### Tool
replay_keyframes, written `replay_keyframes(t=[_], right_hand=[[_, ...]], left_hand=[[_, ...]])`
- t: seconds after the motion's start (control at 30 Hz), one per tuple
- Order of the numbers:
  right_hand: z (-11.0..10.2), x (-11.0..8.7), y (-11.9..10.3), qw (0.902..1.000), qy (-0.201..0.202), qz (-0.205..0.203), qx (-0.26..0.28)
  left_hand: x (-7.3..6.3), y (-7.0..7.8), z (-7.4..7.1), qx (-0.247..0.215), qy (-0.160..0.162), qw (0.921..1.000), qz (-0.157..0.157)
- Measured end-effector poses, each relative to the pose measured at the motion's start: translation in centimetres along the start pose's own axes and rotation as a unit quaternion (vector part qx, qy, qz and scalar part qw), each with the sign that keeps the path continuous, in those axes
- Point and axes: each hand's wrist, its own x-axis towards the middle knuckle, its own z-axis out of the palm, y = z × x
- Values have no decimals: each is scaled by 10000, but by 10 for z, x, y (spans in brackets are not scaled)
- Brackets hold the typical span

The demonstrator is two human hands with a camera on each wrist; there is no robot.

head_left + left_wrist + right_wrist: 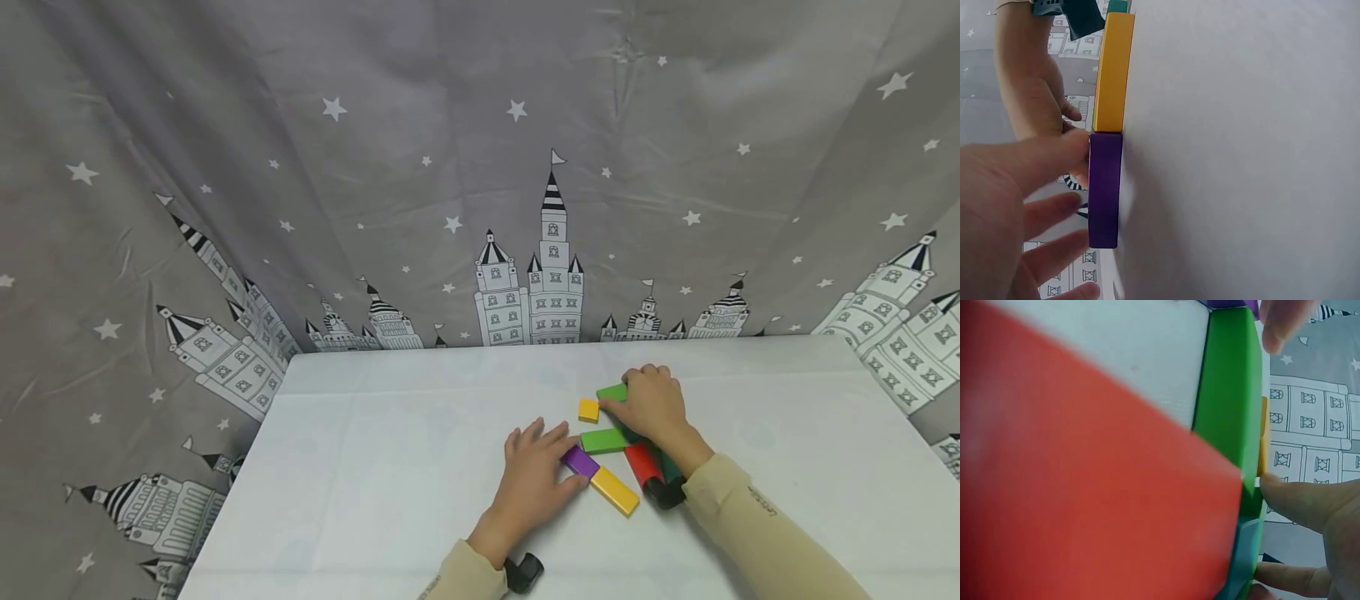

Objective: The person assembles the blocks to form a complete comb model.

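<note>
A glossy purple oblong block (580,463) lies on the white desk (375,467), right of centre, end to end with a glossy yellow oblong block (615,492) on its near right side. The left hand (530,475) sits over the purple one, its grip apart: fingers spread, thumb at the seam with the yellow. The far end of the purple meets a bright green oblong block (603,442), which runs right toward a red block (643,464). Beyond, the right hand (655,404) curls over a second green block (612,392), its grip clamped with thumb on the near side and fingers on the far side. A small square yellow block (588,410) lies just left of that thumb. A dark green block (670,467) shows under the right wrist. Beige sleeves (757,525) cover both forearms. Behind the desk hangs a grey cloth (390,208) printed with stars and castles.
</note>
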Motion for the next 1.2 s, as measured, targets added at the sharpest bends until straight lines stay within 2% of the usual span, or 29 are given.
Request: replay_keyframes(t=[0.23,0.57,0.87,1.03,1.2], right_hand=[[2,-1,5,9992,28,-3,401],[5,2,11,9986,-24,47,522],[3,0,9,9980,-33,-20,629],[3,-1,9,9979,-31,-35,642],[3,-1,8,9978,-49,-34,665]], left_hand=[[2,2,0,225,38,9997,63],[7,5,-1,359,-55,9993,15],[0,-7,-6,-15,-258,9996,-100],[-3,-7,-4,-87,-143,9994,-311],[-4,-2,2,-139,210,9967,-776]])
